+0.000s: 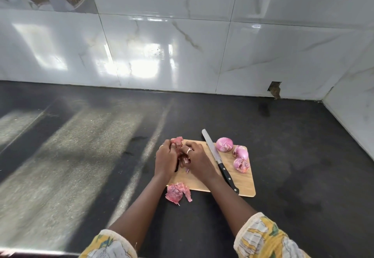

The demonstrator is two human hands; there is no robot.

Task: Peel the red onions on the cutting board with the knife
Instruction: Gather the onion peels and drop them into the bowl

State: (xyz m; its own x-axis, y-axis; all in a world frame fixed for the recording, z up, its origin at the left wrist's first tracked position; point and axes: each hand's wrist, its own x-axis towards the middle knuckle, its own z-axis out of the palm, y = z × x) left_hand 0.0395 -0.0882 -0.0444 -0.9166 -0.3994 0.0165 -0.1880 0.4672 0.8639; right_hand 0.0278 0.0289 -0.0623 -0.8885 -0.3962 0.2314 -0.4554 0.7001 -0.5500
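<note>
1. One wooden cutting board (243,184) lies on a dark countertop (81,146), below a glossy white tiled wall (162,45).
2. Four red onions are in view. Three sit apart from the hands on the board's right side: the first onion (224,144) by the far edge, the second onion (241,152) at the far right corner, and the third onion (240,165) just nearer along the right edge. They are pale pink-purple and glossy, with torn flaps of skin clinging to them.
3. The fourth onion (177,140) is at the board's far left corner, mostly hidden by fingers. Only its reddish, papery skin shows.
4. Two bare hands meet there. The left hand (165,161) and right hand (197,161) both curl around the fourth onion, gripping it between them.
5. One knife (212,150) lies untouched, diagonally across the board. Its tip overhangs the far edge and its black handle points to the near right corner.
6. One heap of peeled skin (177,193) lies at the near left corner, mostly on the countertop.
</note>
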